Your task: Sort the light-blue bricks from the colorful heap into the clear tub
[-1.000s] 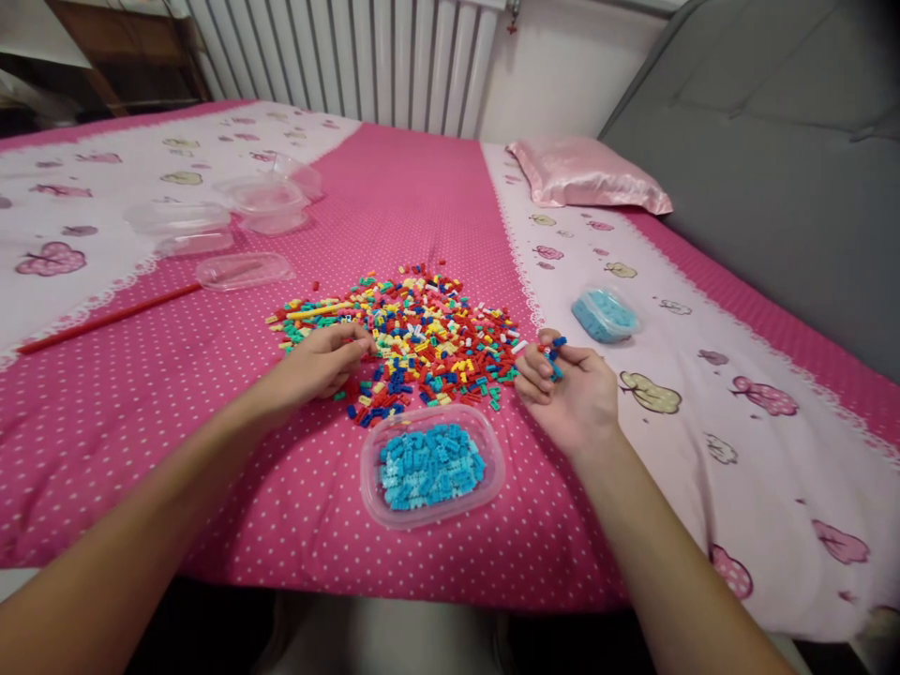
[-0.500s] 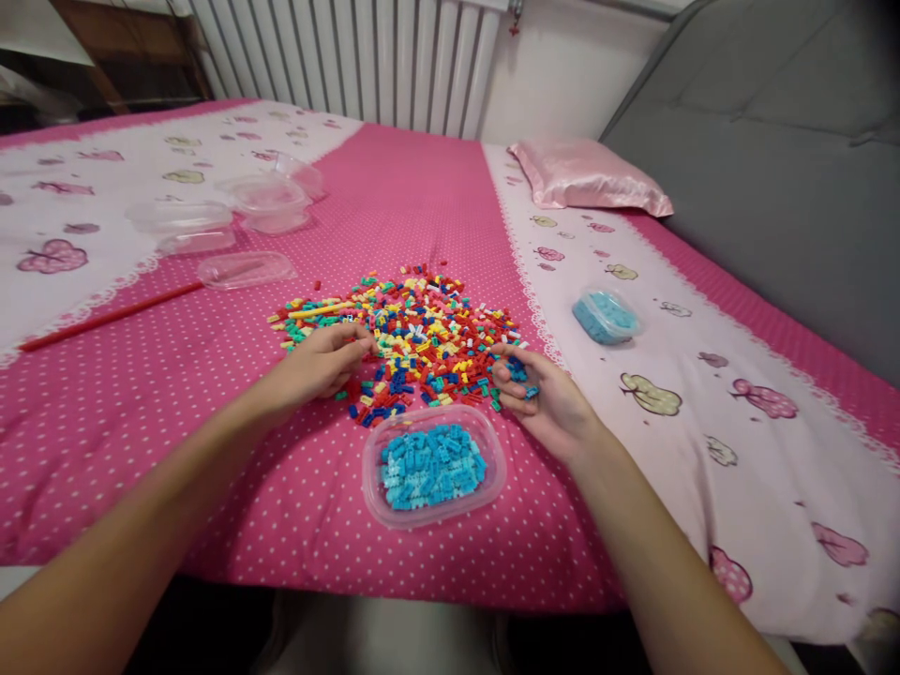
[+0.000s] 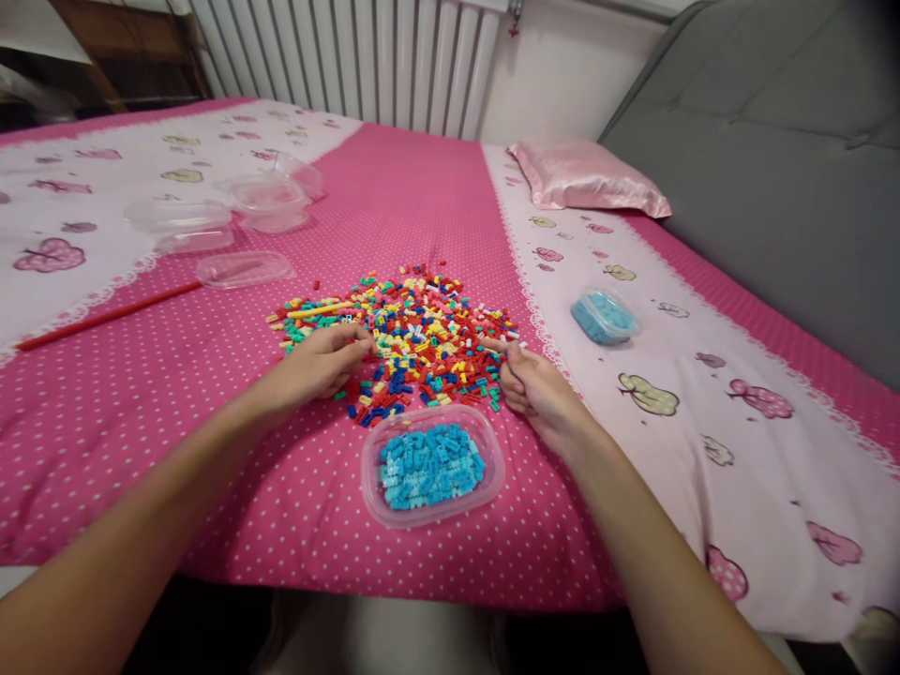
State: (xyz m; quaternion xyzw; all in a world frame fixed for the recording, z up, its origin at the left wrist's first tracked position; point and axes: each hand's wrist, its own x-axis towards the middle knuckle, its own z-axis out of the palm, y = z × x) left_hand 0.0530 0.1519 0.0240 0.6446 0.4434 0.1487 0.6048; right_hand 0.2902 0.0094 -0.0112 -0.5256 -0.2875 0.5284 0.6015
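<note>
Looking at a big, messy pile of little bricks, lying on the pink dotted bedspread mostly between both hands. Resting the left hand at the near left side of the pile, with thumb and pointing finger bent close together. Hiding the inside of that grip, so not being able to tell about any brick in there. Holding the right hand at the right side, with the pointing finger sticking out toward the bricks and the other fingers bent into the palm. Not being able to tell about anything inside this grip either. Seeing lots of blue bricks sitting in a clear tub just on the near side of the pile, and more blue in another tub over to the right. Probably feeling very light, hard and a bit slippery, looking like smooth plastic. Likely skidding away from a clumsy poke, but hardly ever breaking. Best pinching one brick by its two long sides, using just the tips of thumb and finger, and not squeezing hard.
</note>
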